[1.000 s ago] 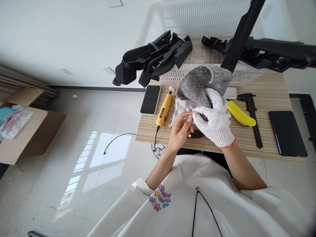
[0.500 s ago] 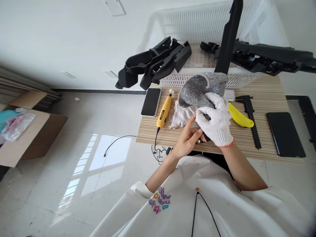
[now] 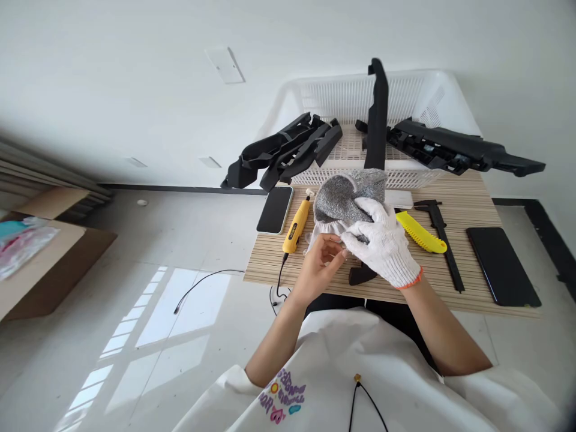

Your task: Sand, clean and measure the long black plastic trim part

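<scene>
My right hand [image 3: 382,246] wears a white knit glove with an orange cuff and is closed on a grey knit glove [image 3: 344,195], holding it above the slatted wooden table [image 3: 454,297]. My bare left hand [image 3: 320,267] pinches the lower edge of the glove bundle, where a second white knit glove [image 3: 324,227] hangs under the grey one. Both hands meet over the table's near middle. A small black part [image 3: 362,275] lies on the table just below my right hand.
A yellow rotary tool [image 3: 296,219] with a cord and a phone [image 3: 274,209] lie to the left. A yellow cutter [image 3: 420,233], black calipers [image 3: 443,240] and a dark phone [image 3: 501,266] lie to the right. A white basket [image 3: 405,96] with long black plastic parts [image 3: 450,147] stands behind.
The view has tilted up and pulled back. My left hand has shifted from below the gloved hand to pinching the glove edge. The glove bundle stays in my right hand.
</scene>
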Tool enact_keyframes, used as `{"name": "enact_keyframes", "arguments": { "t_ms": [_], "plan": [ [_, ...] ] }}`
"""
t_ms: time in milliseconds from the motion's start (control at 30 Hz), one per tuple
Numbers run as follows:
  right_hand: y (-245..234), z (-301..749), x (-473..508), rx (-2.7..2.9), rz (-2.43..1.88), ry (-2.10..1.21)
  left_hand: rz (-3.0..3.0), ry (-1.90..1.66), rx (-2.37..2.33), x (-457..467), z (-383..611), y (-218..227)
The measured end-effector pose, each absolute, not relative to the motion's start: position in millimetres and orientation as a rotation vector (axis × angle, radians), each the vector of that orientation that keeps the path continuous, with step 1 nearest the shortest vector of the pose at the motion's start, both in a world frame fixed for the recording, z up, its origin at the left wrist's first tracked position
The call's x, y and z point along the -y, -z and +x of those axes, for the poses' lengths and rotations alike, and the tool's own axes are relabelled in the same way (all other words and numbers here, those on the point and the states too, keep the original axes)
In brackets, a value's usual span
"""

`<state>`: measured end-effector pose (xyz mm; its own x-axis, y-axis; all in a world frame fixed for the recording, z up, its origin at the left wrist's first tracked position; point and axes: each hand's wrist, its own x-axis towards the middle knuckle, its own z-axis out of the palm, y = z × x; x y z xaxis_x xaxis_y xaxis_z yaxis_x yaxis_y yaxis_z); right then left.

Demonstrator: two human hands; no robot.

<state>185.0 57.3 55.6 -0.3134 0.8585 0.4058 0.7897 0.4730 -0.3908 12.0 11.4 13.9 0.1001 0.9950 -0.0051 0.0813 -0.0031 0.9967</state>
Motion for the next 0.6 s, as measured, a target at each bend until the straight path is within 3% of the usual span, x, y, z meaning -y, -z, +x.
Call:
{"name": "enact_keyframes", "arguments": {
  "t_ms": [267, 600],
  "plan": [
    [-52.8, 173.8, -60.3, 2.049, -1.379, -0.152, 1.716, -0.636, -1.100, -7.8, 28.9, -27.7],
    [-71.5, 166.8, -47.3, 2.176, -1.568, -0.017, 1.770, -0.738, -1.445, -18.1, 48.9, -3.3]
  ]
}}
